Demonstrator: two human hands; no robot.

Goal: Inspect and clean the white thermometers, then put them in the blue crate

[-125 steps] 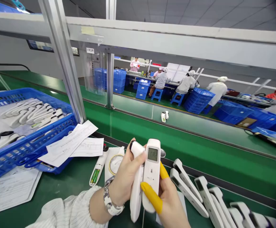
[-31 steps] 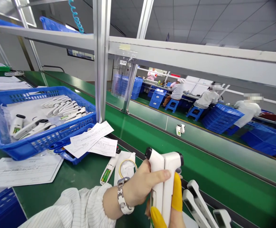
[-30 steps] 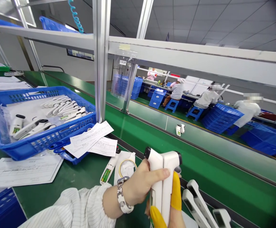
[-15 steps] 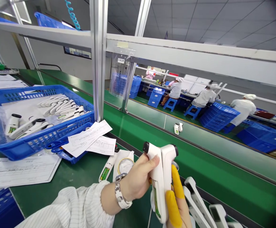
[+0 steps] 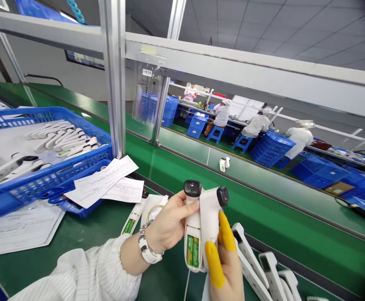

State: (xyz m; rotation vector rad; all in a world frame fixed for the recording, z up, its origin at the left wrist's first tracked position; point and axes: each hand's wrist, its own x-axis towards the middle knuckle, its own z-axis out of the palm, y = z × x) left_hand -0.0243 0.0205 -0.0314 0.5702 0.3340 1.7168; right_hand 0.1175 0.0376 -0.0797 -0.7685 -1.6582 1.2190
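Observation:
My left hand [image 5: 173,221], with a white-strapped watch on the wrist, grips a white infrared thermometer [image 5: 192,223]. Its black sensor end faces me, and green batteries [image 5: 193,251] show in its uncovered compartment. Yellow finger cots cover two fingers of my right hand [image 5: 226,259], which is closed around a second white thermometer [image 5: 210,211]. The two thermometers touch side by side, both upright, the second one tilted to the right. On the green bench left of my hands lies another thermometer [image 5: 132,219] with its batteries exposed, beside a roll of tape [image 5: 153,212].
A blue basket [image 5: 75,173] of thermometers stands at left, with paper slips [image 5: 105,179] in front. More thermometers [image 5: 268,267] lie at lower right. Across the green conveyor [image 5: 176,167] rest small white devices [image 5: 224,164]. A metal post [image 5: 113,83] rises nearby; people work farther back.
The left thermometer has turned so its sensor end and battery compartment face me. Both hands keep their hold and appear slightly further left as the view shifts right.

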